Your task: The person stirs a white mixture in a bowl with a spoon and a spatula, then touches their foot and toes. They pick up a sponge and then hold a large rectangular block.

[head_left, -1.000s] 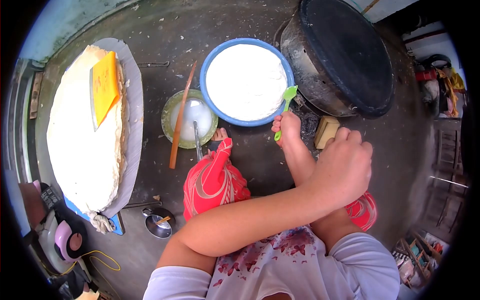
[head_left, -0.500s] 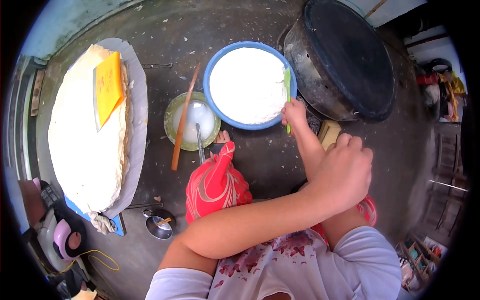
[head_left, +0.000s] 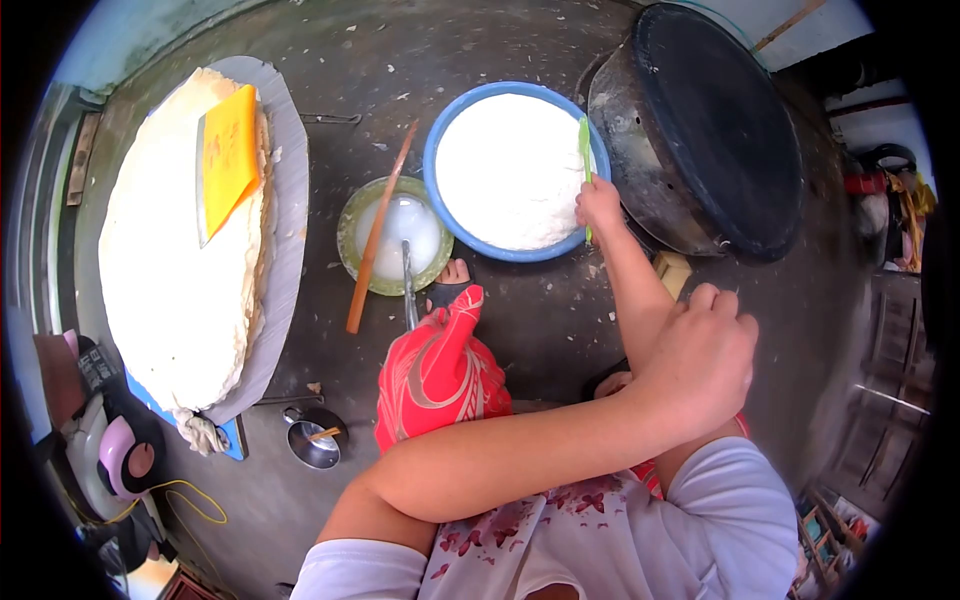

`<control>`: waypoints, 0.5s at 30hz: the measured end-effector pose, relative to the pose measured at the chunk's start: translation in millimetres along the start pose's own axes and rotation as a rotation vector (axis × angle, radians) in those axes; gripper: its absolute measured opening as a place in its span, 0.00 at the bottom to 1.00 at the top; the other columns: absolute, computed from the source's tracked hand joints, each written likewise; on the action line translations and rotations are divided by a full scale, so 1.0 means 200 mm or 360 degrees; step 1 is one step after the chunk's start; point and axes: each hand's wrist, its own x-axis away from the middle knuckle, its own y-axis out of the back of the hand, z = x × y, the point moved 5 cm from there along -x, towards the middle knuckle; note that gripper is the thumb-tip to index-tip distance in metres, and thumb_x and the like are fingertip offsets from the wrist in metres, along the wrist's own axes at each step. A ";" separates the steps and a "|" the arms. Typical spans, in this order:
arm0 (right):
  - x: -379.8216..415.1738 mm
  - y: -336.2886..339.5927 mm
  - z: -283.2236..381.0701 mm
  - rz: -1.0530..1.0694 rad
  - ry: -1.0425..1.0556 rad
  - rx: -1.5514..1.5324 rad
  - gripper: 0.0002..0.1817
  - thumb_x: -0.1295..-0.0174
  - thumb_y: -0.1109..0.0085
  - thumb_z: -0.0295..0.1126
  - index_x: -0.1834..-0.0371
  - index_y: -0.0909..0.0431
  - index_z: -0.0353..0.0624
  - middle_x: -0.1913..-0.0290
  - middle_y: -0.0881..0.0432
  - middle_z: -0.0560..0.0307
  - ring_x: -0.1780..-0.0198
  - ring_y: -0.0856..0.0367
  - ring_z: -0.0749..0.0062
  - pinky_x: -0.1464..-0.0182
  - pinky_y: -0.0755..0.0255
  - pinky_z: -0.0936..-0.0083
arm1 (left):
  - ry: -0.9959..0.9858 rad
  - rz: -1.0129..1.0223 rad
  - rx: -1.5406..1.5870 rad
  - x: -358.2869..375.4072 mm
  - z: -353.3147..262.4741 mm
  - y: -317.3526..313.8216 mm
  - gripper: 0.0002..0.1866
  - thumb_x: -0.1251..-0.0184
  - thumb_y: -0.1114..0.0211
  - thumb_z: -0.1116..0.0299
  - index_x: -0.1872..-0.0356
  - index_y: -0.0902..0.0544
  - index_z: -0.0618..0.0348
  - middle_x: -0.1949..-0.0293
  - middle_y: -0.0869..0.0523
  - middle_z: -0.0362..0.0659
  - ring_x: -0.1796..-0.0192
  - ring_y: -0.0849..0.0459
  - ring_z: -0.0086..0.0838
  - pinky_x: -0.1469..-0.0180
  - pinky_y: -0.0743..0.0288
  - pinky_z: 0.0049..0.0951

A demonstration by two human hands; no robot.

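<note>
My right hand (head_left: 600,208) is wrapped round a slim green spatula (head_left: 585,150). The spatula's blade lies along the right inner rim of a blue basin (head_left: 433,190), which is heaped with white flour-like powder (head_left: 515,170). My left hand (head_left: 705,345) is curled into a fist, its arm crossing over my right forearm; nothing shows sticking out of it, though the palm is hidden. Left of the basin is a green bowl (head_left: 350,240) of whitish liquid with a metal ladle handle (head_left: 409,290) in it. A flat wooden stick (head_left: 375,250) rests across this bowl.
A large dark lidded pot (head_left: 650,150) stands right of the basin. At left, a stack of thin pale round sheets (head_left: 170,260) lies on a grey board, with a yellow scraper (head_left: 230,150) on top. A small metal pot (head_left: 315,440) sits on the floor near my red-clothed knee (head_left: 440,380).
The view has shifted slightly, so most objects sit a little further right. My right hand keeps hold of the spatula at the basin's rim. My left arm stays crossed over.
</note>
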 end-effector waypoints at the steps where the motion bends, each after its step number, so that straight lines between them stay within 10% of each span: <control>1: -0.03 -0.02 0.02 0.0008 0.0001 0.0001 0.09 0.40 0.62 0.25 0.60 0.31 0.39 0.81 0.36 0.63 0.86 0.39 0.79 0.87 0.45 0.79 | 0.0000 0.0007 0.0012 0.00 0.00 0.00 0.06 0.50 0.39 0.72 0.73 0.21 0.65 0.67 0.24 0.49 0.57 0.26 0.41 0.55 0.31 0.37; 5: -0.21 -0.08 -0.02 0.0164 -0.0019 0.0289 0.14 0.39 0.60 0.27 0.53 0.29 0.39 0.78 0.29 0.57 0.84 0.32 0.73 0.84 0.39 0.75 | 0.0007 0.0052 0.0038 -0.01 0.01 -0.01 0.06 0.50 0.39 0.73 0.72 0.21 0.65 0.66 0.25 0.49 0.56 0.28 0.41 0.55 0.31 0.38; 7: -0.25 -0.08 0.06 -0.0143 0.0822 0.1194 0.16 0.42 0.57 0.29 0.52 0.28 0.36 0.71 0.21 0.38 0.71 0.21 0.49 0.69 0.28 0.58 | 0.0002 0.0051 0.0028 -0.01 0.00 0.00 0.06 0.49 0.39 0.73 0.72 0.21 0.65 0.66 0.25 0.49 0.56 0.28 0.41 0.55 0.31 0.38; 10: -0.02 -0.09 0.24 0.0013 0.0921 0.1716 0.19 0.42 0.56 0.30 0.47 0.30 0.36 0.61 0.22 0.33 0.57 0.24 0.42 0.54 0.30 0.55 | 0.0014 0.0046 0.0028 -0.01 0.01 -0.01 0.06 0.49 0.39 0.72 0.72 0.22 0.65 0.66 0.25 0.50 0.56 0.28 0.42 0.55 0.31 0.38; 14: 0.05 -0.02 0.20 -0.0162 0.1228 0.1830 0.22 0.39 0.57 0.30 0.39 0.33 0.45 0.68 0.20 0.49 0.77 0.23 0.66 0.76 0.29 0.72 | 0.0000 0.0050 0.0030 0.00 0.00 -0.02 0.07 0.50 0.40 0.71 0.73 0.22 0.65 0.66 0.25 0.50 0.56 0.28 0.42 0.56 0.31 0.37; 15: 0.03 0.04 0.15 -0.0052 0.0702 0.1185 0.21 0.38 0.57 0.30 0.41 0.31 0.45 0.72 0.24 0.54 0.80 0.28 0.71 0.80 0.34 0.74 | 0.0000 0.0047 0.0030 0.00 0.00 -0.03 0.07 0.50 0.40 0.71 0.73 0.22 0.65 0.66 0.25 0.50 0.56 0.28 0.42 0.56 0.31 0.37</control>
